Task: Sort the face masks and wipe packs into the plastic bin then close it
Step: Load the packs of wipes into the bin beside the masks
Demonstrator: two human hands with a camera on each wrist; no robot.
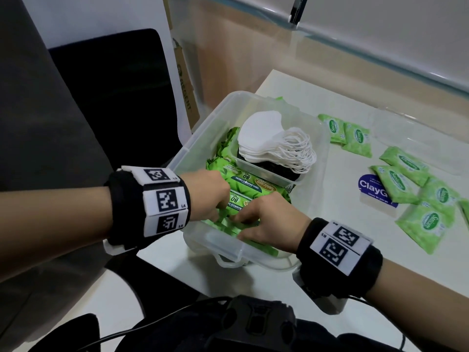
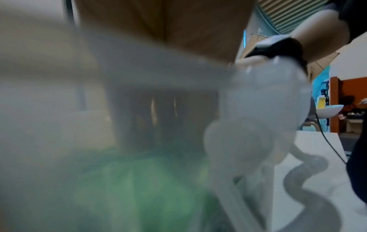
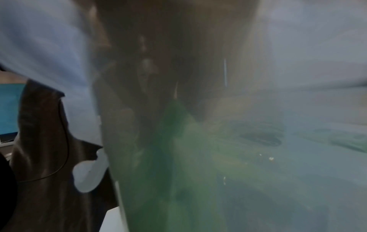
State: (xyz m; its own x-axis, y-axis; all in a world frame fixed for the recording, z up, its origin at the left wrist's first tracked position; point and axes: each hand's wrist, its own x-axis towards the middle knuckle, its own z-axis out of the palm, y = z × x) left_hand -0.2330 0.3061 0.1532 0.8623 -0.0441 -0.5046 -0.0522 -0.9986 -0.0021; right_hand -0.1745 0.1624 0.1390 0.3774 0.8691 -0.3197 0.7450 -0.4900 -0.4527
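- Large green wipe pack (image 1: 250,182) in the plastic bin (image 1: 213,118): "Sanicare", "100% BAMBOO FIBERS", "80", upside down to the head view.
- Second large pack (image 1: 239,202) just beside it: "80", "BAMBOO F…", partly covered.
- Small green sachets (image 1: 399,180) on the surface: "Sanicare".
- Blue label (image 1: 373,190): "ClayG…", cut off.
- Cardboard box (image 1: 185,90): "REGENT".
- Wrist views: nothing legible.

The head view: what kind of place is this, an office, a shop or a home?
Probably an office or workroom. A white table stands beside a black chair, with cardboard boxes stacked against the wall behind.
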